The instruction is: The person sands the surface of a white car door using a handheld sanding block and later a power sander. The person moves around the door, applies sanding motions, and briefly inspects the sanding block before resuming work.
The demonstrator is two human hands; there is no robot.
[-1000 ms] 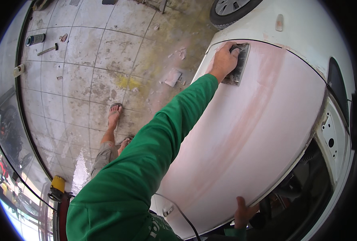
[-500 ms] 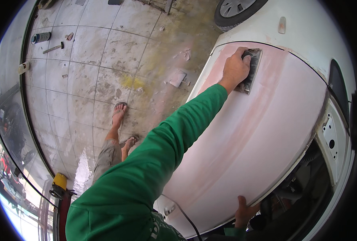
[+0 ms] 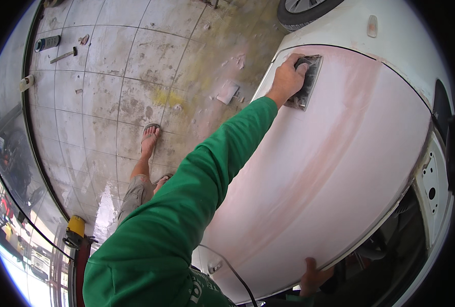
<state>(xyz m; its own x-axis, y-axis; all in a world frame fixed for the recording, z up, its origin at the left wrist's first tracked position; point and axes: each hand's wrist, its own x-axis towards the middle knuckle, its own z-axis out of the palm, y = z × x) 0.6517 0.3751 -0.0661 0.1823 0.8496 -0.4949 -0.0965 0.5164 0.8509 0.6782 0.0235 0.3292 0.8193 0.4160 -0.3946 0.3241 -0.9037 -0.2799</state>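
Observation:
My left hand (image 3: 287,81), at the end of a green sleeve, is closed round the dark knob of a rectangular sanding block (image 3: 309,92). The block lies flat on the car door (image 3: 289,153), near its far left corner. White and dusty pink patches cover the door, with a darker pink band curving along it. My right hand (image 3: 313,279) is at the door's window edge (image 3: 350,258), low in the view. Its thumb sticks up on the panel side, and its fingers hook over the edge, partly hidden in the dark opening.
A cable (image 3: 230,266) crosses the door near the door handle (image 3: 215,267). On the dusty tiles lie a pale square piece (image 3: 228,92), a hammer (image 3: 64,55) and a can (image 3: 47,43). A yellow-and-black machine (image 3: 75,231) stands lower left. The wheel (image 3: 309,11) is beyond the door.
My left hand has slid the sanding block leftward over the panel, away from the darker pink band. My right hand stays at the window edge. The whole view has shifted slightly.

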